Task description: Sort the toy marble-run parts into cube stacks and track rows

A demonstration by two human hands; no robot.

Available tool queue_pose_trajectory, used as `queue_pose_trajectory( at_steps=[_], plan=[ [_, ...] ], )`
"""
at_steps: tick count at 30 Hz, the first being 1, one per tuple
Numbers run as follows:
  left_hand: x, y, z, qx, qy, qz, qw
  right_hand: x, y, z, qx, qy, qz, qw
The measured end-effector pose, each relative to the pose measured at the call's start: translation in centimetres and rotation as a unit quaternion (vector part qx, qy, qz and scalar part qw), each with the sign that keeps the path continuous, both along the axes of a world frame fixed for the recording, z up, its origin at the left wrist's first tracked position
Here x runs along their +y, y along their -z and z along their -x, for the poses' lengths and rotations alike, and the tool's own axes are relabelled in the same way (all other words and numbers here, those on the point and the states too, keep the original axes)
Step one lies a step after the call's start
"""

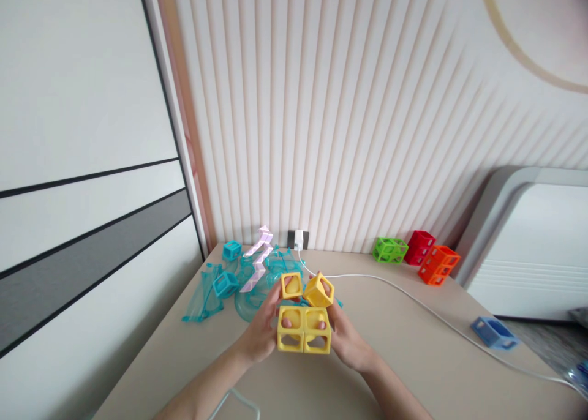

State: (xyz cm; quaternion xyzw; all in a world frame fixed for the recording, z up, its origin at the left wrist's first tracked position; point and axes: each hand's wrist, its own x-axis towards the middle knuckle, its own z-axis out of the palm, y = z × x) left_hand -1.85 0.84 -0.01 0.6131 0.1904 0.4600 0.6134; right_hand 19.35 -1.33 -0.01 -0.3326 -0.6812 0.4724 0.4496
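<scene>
In the middle of the head view I hold several yellow hollow cube blocks. The front piece is a pair of yellow cubes (304,310) joined side by side. Behind it, a single yellow cube (291,274) sits at the left, and a tilted yellow cube (318,292) leans at the right. My left hand (265,329) is closed around the left side, with a fingertip showing through an opening. From the right, my right hand (348,341) grips the other side, its fingertips also showing through holes. Whether the rear cubes are joined to the front pair is hidden.
Teal translucent pieces (202,297), two teal cubes (226,284) and a lilac folded strip (260,267) lie at the back left. Green (389,250), red (419,247) and orange (438,265) blocks stand back right. A blue block (495,333) and white cable (413,294) are at right.
</scene>
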Motion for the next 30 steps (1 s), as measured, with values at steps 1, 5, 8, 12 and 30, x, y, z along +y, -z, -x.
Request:
queue_pose_trajectory(
  at_steps=[1, 5, 8, 12, 30],
  plan=[
    [-0.1, 0.0, 0.0, 0.008, -0.009, 0.001, 1.000, 0.0, 0.1, 0.0, -0.010, 0.013, -0.009, 1.000],
    [-0.2, -0.5, 0.2, 0.043, -0.036, -0.007, 0.998, 0.0, 0.2, -0.2, -0.057, 0.052, -0.050, 0.996],
    [0.0, -0.6, 0.5, 0.068, -0.032, -0.036, 0.997, 0.1, 0.1, -0.6, -0.071, 0.054, -0.076, 0.993],
    [0.2, 0.0, 1.0, 0.114, -0.069, -0.095, 0.987, 0.1, 0.0, -0.9, -0.082, 0.046, -0.100, 0.991],
    [0.7, 0.0, 1.6, 0.182, -0.106, -0.261, 0.942, 0.0, -1.2, -0.2, -0.065, 0.051, -0.055, 0.995]
  ],
)
